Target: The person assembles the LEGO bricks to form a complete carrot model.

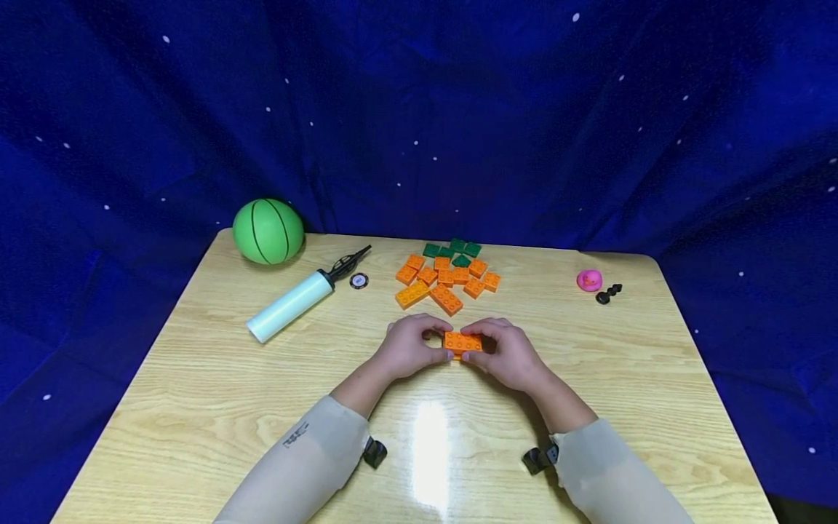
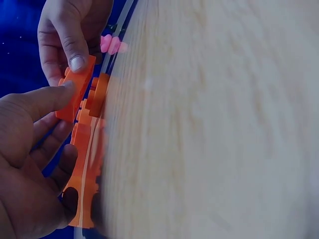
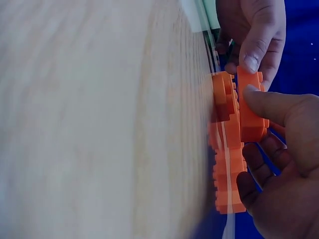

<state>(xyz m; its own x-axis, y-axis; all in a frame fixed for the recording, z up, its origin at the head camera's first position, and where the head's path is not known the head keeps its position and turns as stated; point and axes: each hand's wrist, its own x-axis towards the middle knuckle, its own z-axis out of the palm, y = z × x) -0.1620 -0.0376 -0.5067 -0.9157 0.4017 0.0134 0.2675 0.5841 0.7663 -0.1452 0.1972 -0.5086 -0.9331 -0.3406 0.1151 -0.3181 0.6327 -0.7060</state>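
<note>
An orange toy building brick (image 1: 463, 340) with two rows of studs is pinched between both hands near the middle of the table. My left hand (image 1: 411, 347) grips its left end, thumb on the near side. At the other end, my right hand (image 1: 509, 354) holds it the same way. Beneath the held brick is a second orange brick (image 3: 219, 97), mostly hidden from above. The right wrist view shows the upper brick (image 3: 250, 109) slightly tilted over it, with a thin gap between them.
Behind the hands lie several loose orange bricks (image 1: 447, 299) and green bricks (image 1: 457, 245). On the left are a hand pump (image 1: 292, 306), a green ball (image 1: 268, 231) and a round chip (image 1: 358, 281). A pink toy (image 1: 590, 280) and a small black object (image 1: 609, 294) sit at right.
</note>
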